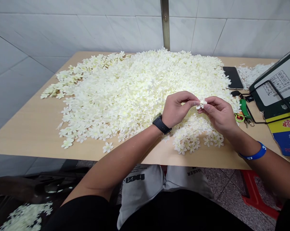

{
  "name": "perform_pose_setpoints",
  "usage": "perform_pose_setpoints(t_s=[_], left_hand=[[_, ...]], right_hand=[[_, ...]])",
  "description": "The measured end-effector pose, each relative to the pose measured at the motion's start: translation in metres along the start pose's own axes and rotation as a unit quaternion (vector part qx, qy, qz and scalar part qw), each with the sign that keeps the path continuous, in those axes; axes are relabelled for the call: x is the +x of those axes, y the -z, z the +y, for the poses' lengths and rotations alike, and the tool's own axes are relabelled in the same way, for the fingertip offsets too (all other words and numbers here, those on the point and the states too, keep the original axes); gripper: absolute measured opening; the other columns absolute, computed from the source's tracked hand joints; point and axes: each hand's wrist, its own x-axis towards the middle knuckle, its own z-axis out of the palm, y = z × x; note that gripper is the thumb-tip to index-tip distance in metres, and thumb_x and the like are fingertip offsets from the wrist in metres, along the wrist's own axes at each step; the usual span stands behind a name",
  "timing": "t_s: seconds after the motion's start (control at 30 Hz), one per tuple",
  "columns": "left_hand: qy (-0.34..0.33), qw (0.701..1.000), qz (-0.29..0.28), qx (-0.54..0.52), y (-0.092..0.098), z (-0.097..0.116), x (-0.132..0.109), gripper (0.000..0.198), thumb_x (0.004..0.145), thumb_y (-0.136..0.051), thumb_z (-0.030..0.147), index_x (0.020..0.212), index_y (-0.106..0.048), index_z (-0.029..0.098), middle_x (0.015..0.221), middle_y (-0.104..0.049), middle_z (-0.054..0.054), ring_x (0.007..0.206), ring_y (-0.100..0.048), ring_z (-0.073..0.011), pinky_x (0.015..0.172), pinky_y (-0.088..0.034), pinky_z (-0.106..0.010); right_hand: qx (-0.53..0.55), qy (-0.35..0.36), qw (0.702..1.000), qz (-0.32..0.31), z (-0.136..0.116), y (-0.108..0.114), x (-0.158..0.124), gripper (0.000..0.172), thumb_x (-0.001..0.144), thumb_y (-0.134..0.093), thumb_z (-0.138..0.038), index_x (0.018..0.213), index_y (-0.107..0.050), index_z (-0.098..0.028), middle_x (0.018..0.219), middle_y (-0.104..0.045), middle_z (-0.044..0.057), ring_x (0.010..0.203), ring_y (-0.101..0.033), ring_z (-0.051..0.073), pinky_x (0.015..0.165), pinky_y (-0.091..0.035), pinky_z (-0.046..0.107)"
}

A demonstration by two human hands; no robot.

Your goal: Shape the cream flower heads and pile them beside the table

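A big heap of small cream-white fabric flowers (135,86) covers most of the wooden table (31,128). Above the heap's near right part, my left hand (176,109) and my right hand (218,114) meet, both pinching one small white flower (202,103) between thumb and fingertips. A black watch sits on my left wrist, and there is a blue band on my right wrist. Loose flowers lie scattered right under my hands.
A black phone (233,77) lies at the heap's right edge, with keys and a green tag (243,110) beside it. A box with a printed board (277,93) fills the right side. More flowers lie on the floor at lower left (27,216). A red stool (254,192) stands under the table.
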Motion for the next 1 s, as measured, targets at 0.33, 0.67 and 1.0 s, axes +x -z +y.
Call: perform_pose_setpoints(t_s=[0.33, 0.67, 1.0], left_hand=[[-0.022, 1.0, -0.005, -0.003, -0.0001, -0.0016, 0.0008, 0.018, 0.09, -0.074, 0.035, 0.078, -0.075, 0.02, 0.083, -0.077, -0.001, 0.08, -0.07, -0.0128, 0.077, -0.055, -0.027], [-0.043, 0.999, -0.001, -0.017, -0.0007, -0.0037, 0.0014, 0.025, 0.09, -0.074, 0.042, 0.079, -0.075, 0.019, 0.082, -0.077, -0.002, 0.079, -0.07, -0.0122, 0.076, -0.055, -0.026], [-0.052, 0.998, -0.008, -0.03, -0.0005, -0.0076, 0.0023, 0.022, 0.089, -0.075, 0.039, 0.08, -0.076, 0.02, 0.082, -0.077, -0.001, 0.079, -0.07, -0.0119, 0.075, -0.056, -0.026]], right_hand=[[-0.002, 0.013, 1.0, -0.007, -0.0026, -0.0012, -0.0016, 0.022, 0.081, -0.082, -0.043, 0.09, -0.072, -0.026, 0.078, -0.071, -0.002, 0.075, -0.072, 0.015, 0.079, -0.06, 0.034], [0.001, 0.018, 1.0, -0.009, -0.0036, -0.0015, -0.0009, 0.022, 0.081, -0.081, -0.043, 0.09, -0.071, -0.025, 0.077, -0.07, -0.002, 0.072, -0.07, 0.014, 0.078, -0.06, 0.034], [0.013, 0.015, 1.0, -0.01, -0.0058, -0.0045, -0.0004, 0.027, 0.079, -0.082, -0.047, 0.089, -0.071, -0.025, 0.077, -0.069, -0.002, 0.07, -0.068, 0.013, 0.076, -0.06, 0.033]])
